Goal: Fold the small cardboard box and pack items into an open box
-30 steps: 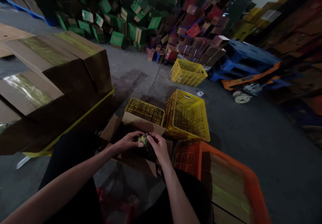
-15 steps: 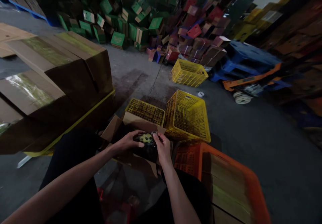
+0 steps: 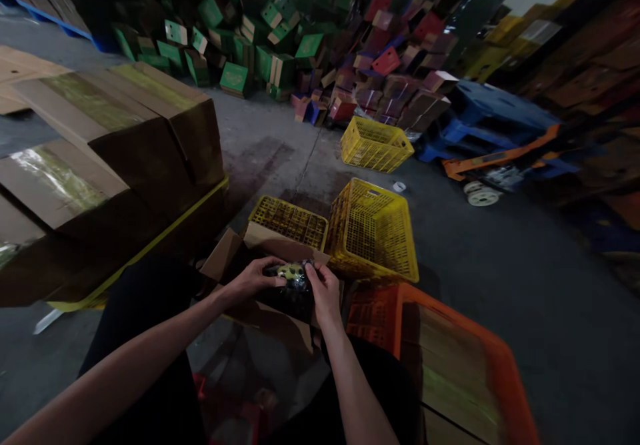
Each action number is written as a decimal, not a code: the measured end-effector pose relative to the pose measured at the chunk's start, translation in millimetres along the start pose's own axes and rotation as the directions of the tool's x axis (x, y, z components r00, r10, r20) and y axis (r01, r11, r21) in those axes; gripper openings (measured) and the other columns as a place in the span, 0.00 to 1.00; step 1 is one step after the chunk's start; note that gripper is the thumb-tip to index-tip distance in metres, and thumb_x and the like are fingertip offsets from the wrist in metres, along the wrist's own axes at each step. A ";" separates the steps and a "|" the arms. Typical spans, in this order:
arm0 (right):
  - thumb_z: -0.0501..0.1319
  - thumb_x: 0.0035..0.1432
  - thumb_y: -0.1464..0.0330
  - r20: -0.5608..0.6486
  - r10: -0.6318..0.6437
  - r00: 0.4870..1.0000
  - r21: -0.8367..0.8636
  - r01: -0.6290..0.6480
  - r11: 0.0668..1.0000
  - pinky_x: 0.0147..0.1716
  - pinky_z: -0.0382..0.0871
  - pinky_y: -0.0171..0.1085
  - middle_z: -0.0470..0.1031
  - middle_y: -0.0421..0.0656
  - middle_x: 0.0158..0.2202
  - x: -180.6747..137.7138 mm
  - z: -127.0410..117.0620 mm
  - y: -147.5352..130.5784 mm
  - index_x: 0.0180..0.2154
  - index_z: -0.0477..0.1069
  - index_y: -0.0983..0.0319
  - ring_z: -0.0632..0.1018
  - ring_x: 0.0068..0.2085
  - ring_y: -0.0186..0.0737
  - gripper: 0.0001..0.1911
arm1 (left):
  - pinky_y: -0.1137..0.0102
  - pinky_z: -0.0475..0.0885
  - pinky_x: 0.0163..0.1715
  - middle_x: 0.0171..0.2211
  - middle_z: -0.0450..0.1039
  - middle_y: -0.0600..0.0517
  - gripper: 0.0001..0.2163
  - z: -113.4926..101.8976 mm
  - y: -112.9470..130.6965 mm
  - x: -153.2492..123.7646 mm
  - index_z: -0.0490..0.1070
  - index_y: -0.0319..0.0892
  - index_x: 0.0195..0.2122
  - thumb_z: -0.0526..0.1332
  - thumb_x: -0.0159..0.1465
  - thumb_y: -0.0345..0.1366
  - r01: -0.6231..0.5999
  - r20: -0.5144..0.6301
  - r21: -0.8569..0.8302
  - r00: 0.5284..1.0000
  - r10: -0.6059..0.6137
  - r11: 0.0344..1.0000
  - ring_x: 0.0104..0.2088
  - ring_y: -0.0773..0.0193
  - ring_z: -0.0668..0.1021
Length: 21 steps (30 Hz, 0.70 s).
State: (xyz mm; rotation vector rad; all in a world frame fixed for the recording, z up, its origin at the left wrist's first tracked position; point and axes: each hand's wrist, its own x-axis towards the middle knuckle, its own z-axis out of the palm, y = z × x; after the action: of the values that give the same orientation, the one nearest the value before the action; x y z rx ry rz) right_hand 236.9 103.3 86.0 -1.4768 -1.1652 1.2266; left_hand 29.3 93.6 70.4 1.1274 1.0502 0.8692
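Between my two hands is a shiny plastic packet [image 3: 293, 273], dark with a yellow-green patch and dark spots; its contents are too dim to tell. My left hand [image 3: 257, 278] grips its left end, thumb in front and fingers behind. At the right end, the thumb and fingers of my right hand [image 3: 323, 283] pinch the plastic. Both hands are over an open cardboard box [image 3: 285, 328] with its flaps spread. Dark material lines the inside of the box, and what lies deeper is hidden in shadow.
Yellow crates [image 3: 375, 231] stand just beyond the box. At right an orange crate [image 3: 500, 351] holds taped cartons. Large taped boxes [image 3: 150, 138] rise at left. Farther off are green cartons [image 3: 235, 78], red cartons [image 3: 385, 61], blue pallets [image 3: 500, 115] and an orange pallet jack [image 3: 500, 158].
The packet has shifted slightly and more glare shows on its plastic. My left thumb has moved a little up its front. Both hands keep their hold.
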 end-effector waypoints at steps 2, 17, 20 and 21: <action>0.66 0.53 0.51 0.005 0.002 1.000 0.007 -0.002 1.000 0.36 0.70 0.37 0.81 0.43 0.35 -0.2 0.7 -1.7 0.36 0.78 0.60 0.78 0.37 0.46 0.19 | 0.64 0.70 0.45 0.43 0.79 0.45 0.27 1.0 0.5 -1.1 0.75 0.38 0.50 0.73 0.52 0.47 0.003 -0.011 -0.014 1.000 -0.003 1.000 0.44 0.52 0.78; 0.70 0.49 0.55 0.081 0.001 0.997 0.080 -0.007 0.997 0.46 0.73 0.43 0.79 0.45 0.50 -2.7 5.0 -12.2 0.55 0.72 0.56 0.79 0.48 0.50 0.32 | 0.64 0.70 0.44 0.43 0.79 0.46 0.26 1.6 6.1 -4.3 0.76 0.39 0.49 0.73 0.53 0.49 0.020 -0.025 -0.038 0.999 -0.021 0.999 0.44 0.53 0.78; 0.70 0.50 0.55 0.076 0.012 0.997 0.076 -0.018 0.997 0.44 0.74 0.43 0.81 0.45 0.44 -2.8 5.4 -10.4 0.55 0.73 0.57 0.80 0.45 0.49 0.31 | 0.64 0.70 0.44 0.44 0.79 0.45 0.28 2.4 6.8 -3.8 0.75 0.39 0.50 0.73 0.52 0.49 0.025 -0.022 -0.060 0.999 -0.027 0.998 0.44 0.52 0.78; 0.70 0.50 0.55 0.073 0.015 0.997 0.074 -0.021 0.997 0.43 0.74 0.43 0.81 0.45 0.43 -2.7 5.5 -9.8 0.55 0.73 0.57 0.80 0.45 0.49 0.31 | 0.64 0.70 0.44 0.44 0.79 0.45 0.28 2.7 7.1 -3.9 0.75 0.39 0.50 0.73 0.52 0.49 0.026 -0.022 -0.069 0.999 -0.028 0.997 0.44 0.52 0.78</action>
State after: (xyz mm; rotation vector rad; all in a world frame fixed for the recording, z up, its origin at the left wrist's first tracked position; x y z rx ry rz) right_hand 229.9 102.8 95.2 -1.4008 -1.1434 1.3314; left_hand 30.6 90.8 78.4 1.0460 1.0449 0.8919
